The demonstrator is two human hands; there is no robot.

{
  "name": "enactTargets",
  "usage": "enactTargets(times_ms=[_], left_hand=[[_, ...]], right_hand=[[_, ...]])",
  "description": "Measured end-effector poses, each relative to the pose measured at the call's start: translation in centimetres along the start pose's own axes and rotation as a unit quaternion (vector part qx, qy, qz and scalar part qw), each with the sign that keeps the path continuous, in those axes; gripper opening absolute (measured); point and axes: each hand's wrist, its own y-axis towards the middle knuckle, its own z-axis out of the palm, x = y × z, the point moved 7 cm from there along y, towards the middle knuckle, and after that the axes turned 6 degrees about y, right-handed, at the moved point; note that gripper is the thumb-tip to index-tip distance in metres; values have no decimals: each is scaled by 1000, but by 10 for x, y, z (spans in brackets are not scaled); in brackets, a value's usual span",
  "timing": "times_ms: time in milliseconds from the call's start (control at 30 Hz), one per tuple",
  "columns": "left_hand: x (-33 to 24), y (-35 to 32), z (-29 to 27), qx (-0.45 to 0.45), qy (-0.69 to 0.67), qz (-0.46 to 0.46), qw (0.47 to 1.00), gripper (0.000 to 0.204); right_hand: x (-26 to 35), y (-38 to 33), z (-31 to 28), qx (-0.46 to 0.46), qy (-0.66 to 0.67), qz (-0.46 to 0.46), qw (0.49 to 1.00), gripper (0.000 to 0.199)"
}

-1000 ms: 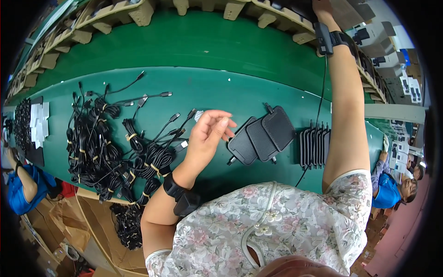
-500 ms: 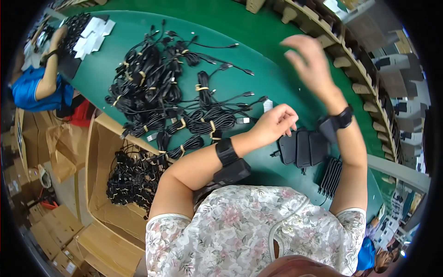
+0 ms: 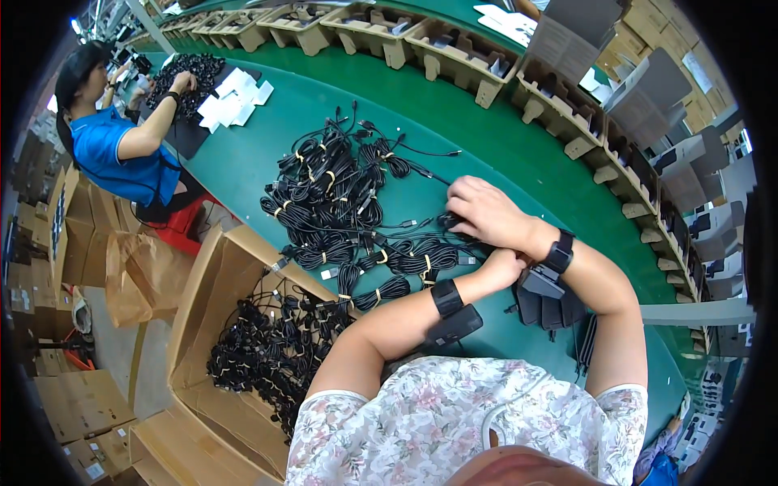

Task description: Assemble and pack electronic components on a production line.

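My right hand (image 3: 489, 212) reaches over the green table, its fingers closed round a bundled black cable (image 3: 450, 221) at the right side of a large cable pile (image 3: 324, 194). Most of that bundle is covered by the fingers. Just below, my left hand (image 3: 502, 268) is curled, its fingertips partly tucked under my right wrist; whatever it may hold is hidden. The piled cables are coiled and fastened with pale yellow ties, and several plugs stick out. Beside my wrists lie flat black devices (image 3: 553, 312), partly covered by my right arm. Each wrist wears a black strap with a box.
An open cardboard box (image 3: 198, 308) of more cables stands left of my body. Cardboard trays (image 3: 462, 57) line the far side. At the far left a person in blue (image 3: 130, 154) handles small black items near white papers (image 3: 235, 99). A grey rail (image 3: 697, 314) sits at right.
My right hand has come down from raised and open onto a cable bundle. My left hand is now beneath my right wrist. The view has turned, showing more of the co-worker and trays.
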Motion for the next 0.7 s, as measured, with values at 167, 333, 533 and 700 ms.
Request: enactTargets(times_ms=[167, 333, 533, 700], left_hand=[[-2, 6, -9, 116, -162, -116, 973, 31], [-35, 5, -15, 60, -355, -110, 927, 27], [-28, 5, -20, 41, -379, -81, 921, 17], [-17, 2, -20, 25, -346, -55, 936, 15]], right_hand=[[-25, -43, -29, -120, 209, 204, 949, 24], [-51, -108, -48, -353, 455, 278, 769, 20], [-30, -132, -52, -347, 424, 265, 794, 17], [16, -125, -50, -253, 129, 238, 929, 19]])
